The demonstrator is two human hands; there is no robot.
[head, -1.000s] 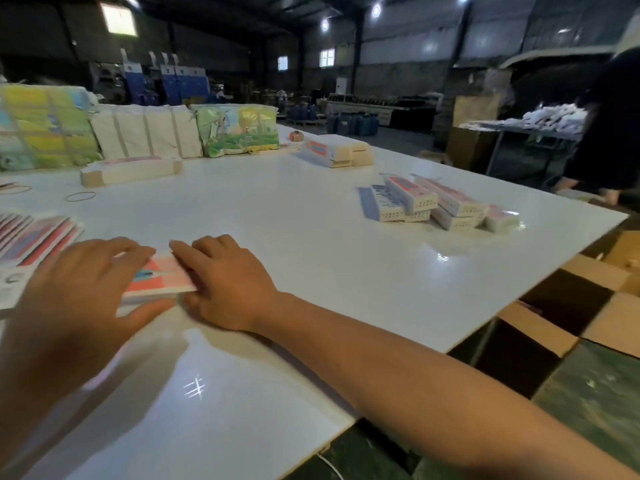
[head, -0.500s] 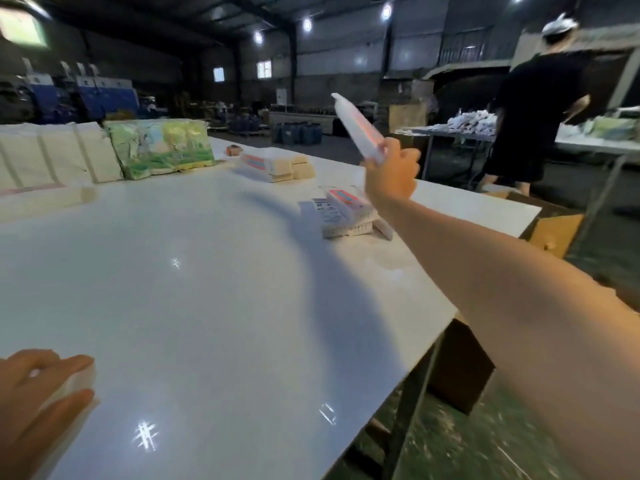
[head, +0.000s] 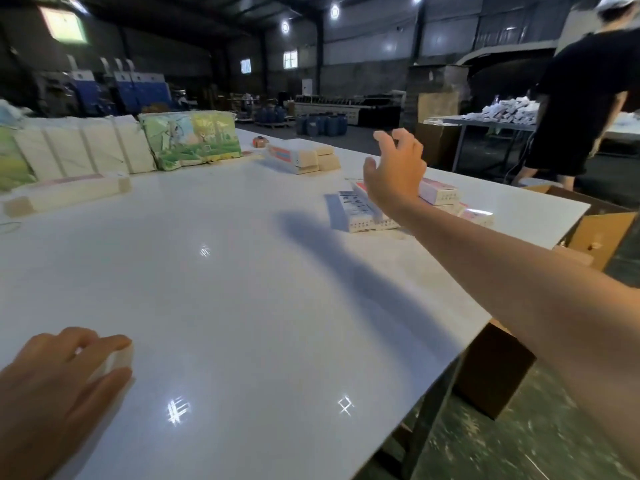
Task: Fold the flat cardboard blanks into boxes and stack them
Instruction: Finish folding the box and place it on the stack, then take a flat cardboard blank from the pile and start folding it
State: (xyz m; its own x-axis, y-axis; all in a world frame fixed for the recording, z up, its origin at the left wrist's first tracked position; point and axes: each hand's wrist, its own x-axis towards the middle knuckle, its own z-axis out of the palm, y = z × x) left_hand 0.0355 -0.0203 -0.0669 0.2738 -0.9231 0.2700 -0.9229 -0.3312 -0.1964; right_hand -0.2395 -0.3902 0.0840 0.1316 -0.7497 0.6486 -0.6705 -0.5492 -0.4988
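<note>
Right hand (head: 394, 171) is up in the air over the far side of the table (head: 242, 289), fingers spread and loosely bent, nothing in it. Directly under and behind it sits the pile of folded boxes (head: 367, 216), lying on the white tabletop near the far right edge. From my feed I can see a white side panel with rows of dark print on the nearest one, and red and blue on the tops, but the lettering is way too small and blurry for me to read, so no brand from me.

Left hand (head: 59, 379) is down at the near left corner, fingers and thumb curled around the end of a pale box (head: 116, 360), which looks to be resting on the table; most of it is hidden under the hand.

Farther back there's another small stack of boxes (head: 299, 157) with a red and blue face, again unreadable. Along the left back edge stand white wrapped bundles (head: 86, 147), and next to them a bundle with a green cartoon-style print (head: 190, 138). A long pale box (head: 65, 195) lies in front of those.

Off to the right a brown cardboard carton (head: 602, 230) sits just beside the table, and a person in black clothes (head: 581, 109) stands by another table piled with white stuff
</note>
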